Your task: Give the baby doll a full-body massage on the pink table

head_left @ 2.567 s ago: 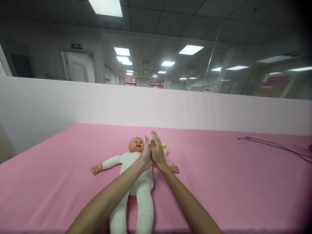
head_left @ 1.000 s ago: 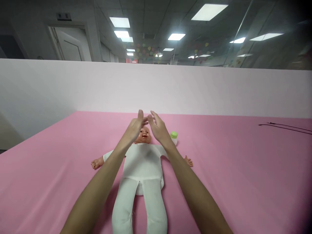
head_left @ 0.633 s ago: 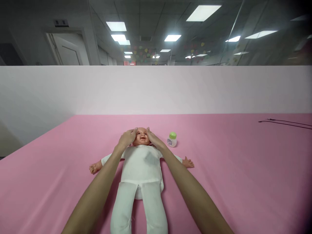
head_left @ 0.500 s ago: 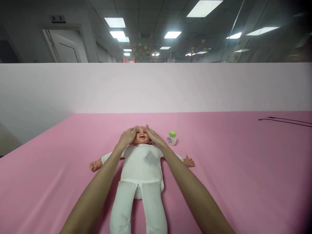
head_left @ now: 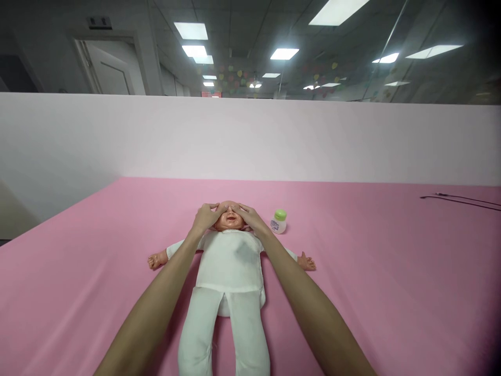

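Observation:
A baby doll in white clothes lies on its back, arms spread, on a pink sheet. My left hand rests on the left side of its head, thumb across one eye. On the other side, my right hand lies against the head with its thumb over the other eye. Both hands have the thumb apart from the fingers and hold the head lightly between them. The doll's nose and mouth show between the thumbs. Its eyes are hidden.
A small jar with a green lid stands just right of the doll's head. Two thin dark cords lie at the far right. A low white wall borders the sheet at the back.
Both thumbs have moved inward and down from the sides of the forehead onto the doll's eyes. The view has shifted and tilted slightly.

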Action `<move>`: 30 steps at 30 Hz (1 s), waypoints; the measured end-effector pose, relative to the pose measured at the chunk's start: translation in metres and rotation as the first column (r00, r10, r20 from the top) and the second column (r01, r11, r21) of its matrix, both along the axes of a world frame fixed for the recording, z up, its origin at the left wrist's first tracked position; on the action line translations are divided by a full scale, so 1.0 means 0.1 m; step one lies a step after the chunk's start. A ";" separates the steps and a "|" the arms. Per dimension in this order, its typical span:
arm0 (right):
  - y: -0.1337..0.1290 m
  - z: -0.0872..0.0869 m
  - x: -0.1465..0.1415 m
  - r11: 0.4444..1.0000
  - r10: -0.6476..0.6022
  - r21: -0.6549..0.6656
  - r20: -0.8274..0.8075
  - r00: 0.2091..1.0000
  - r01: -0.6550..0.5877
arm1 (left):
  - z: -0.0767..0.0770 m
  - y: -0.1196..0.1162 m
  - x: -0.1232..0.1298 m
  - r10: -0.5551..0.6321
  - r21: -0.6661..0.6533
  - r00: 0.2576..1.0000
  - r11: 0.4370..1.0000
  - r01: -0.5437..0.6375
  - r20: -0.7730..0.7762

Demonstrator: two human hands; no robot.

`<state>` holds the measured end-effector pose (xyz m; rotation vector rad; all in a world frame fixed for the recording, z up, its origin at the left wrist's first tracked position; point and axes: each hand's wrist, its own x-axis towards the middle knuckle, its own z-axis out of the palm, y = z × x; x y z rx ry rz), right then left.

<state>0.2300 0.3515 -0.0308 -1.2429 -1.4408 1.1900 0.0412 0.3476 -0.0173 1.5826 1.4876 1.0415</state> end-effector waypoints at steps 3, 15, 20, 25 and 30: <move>0.03 -0.02 0.01 1.000 -0.013 0.005 -0.030 0.999 0.013 | -0.06 0.05 -0.03 -0.001 -0.011 0.999 1.000 0.001 0.037; -0.01 0.00 0.00 1.000 -0.006 -0.002 -0.045 0.999 0.006 | -0.13 0.12 -0.05 -0.007 0.037 1.000 0.999 0.007 0.008; 0.07 -0.07 0.00 0.998 -0.057 -0.019 -0.055 0.997 0.056 | -0.16 0.14 -0.06 0.008 0.048 1.000 0.999 -0.008 0.004; 0.07 -0.06 0.00 0.999 -0.046 0.023 -0.066 0.997 0.047 | -0.17 0.17 -0.07 0.025 0.049 1.000 0.999 -0.024 -0.017; 0.02 -0.03 -0.01 1.000 -0.007 0.011 -0.047 0.999 0.007 | -0.15 0.13 -0.05 0.009 0.092 0.999 0.996 -0.006 -0.036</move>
